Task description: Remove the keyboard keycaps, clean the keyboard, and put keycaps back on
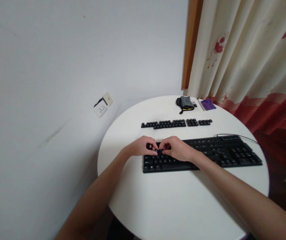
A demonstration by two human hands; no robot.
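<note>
A black keyboard point(176, 166) lies on the white round table, its left part under my hands. My left hand point(143, 146) is bent over the upper left keys, thumb and fingers drawn together. Right beside it, my right hand point(176, 148) pinches at a small black keycap point(160, 151). The fingertips of both hands nearly meet there, and they partly hide the keycap. Whether it is off the board or seated in it I cannot tell. Behind the keyboard, loose black keycaps point(170, 124) stand in rows, split into several groups.
At the table's back are a grey and black pouch point(186, 103) and a purple cloth point(208, 104). The keyboard cable point(248, 137) runs off the right edge of the table point(143, 196). A wall with a socket point(100, 109) borders the left, a curtain point(248, 60) the right.
</note>
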